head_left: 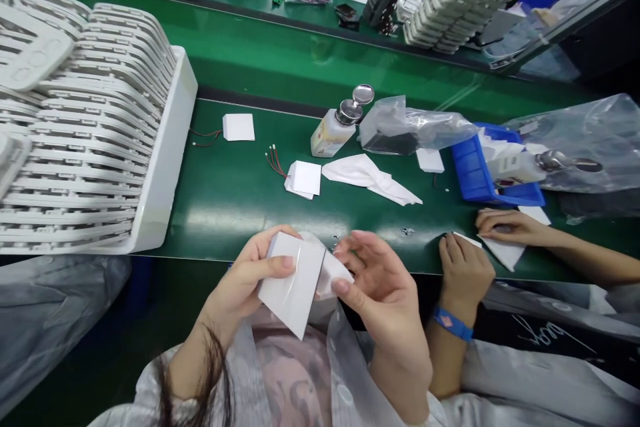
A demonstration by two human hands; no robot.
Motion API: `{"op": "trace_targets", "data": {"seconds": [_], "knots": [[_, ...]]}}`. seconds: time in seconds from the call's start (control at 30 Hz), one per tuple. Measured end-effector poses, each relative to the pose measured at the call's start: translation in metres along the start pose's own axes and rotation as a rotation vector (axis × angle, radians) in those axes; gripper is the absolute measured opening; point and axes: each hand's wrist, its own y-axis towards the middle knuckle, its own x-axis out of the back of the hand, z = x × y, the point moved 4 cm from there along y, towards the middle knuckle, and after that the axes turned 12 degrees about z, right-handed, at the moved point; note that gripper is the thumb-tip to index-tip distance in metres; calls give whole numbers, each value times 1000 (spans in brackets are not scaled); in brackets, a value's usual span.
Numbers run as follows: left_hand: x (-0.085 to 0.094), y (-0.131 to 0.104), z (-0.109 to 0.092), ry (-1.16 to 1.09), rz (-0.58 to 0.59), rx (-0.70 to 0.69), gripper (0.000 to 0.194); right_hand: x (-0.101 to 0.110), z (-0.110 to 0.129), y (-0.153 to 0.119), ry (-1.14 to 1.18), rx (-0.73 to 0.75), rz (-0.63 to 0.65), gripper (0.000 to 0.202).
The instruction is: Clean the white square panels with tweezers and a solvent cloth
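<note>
My left hand (255, 273) grips a glossy white square panel (294, 280), its thumb lying on the face. My right hand (385, 287) is beside it, thumb and fingers around a white cloth (331, 273) that shows behind the panel's right edge. Beyond my hands on the green table (225, 213) lies a small stack of white panels (305, 178) with red and black wires. A folded white cloth (370, 177) is right of that stack. Another white panel (239, 127) with wires lies farther back on the left.
A white bin (175, 147) of stacked white frames stands left. A pump bottle (334, 130), plastic bag (415, 127) and blue basket (480, 173) line the back. At right, a co-worker's hands (465, 273) hold white pieces. Stacked parts (460, 0) stand beyond the green ledge.
</note>
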Motion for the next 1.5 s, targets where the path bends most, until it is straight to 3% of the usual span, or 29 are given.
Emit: {"op": "trace_targets", "data": {"seconds": [0.4, 0.57, 0.77, 0.9, 1.1, 1.37, 1.5], "knots": [[9, -8, -11, 36, -62, -44, 24, -17, -8, -1, 42, -67, 132, 50], [8, -11, -13, 81, -67, -38, 25, -22, -19, 3, 98, -191, 215, 53], [5, -13, -14, 74, -52, -21, 26, -27, -32, 10, 133, -479, 321, 32], [5, -13, -16, 28, -37, -27, 25, -21, -34, 10, 46, -536, 325, 35], [4, -11, -19, 12, -2, -40, 20, -6, -30, 3, 11, -525, 262, 25], [0, -12, -13, -55, 129, -29, 17, -14, -26, 12, 167, -428, 222, 26], [0, -12, -12, -80, 194, -28, 14, -19, -23, 13, 250, -392, 287, 24]]}}
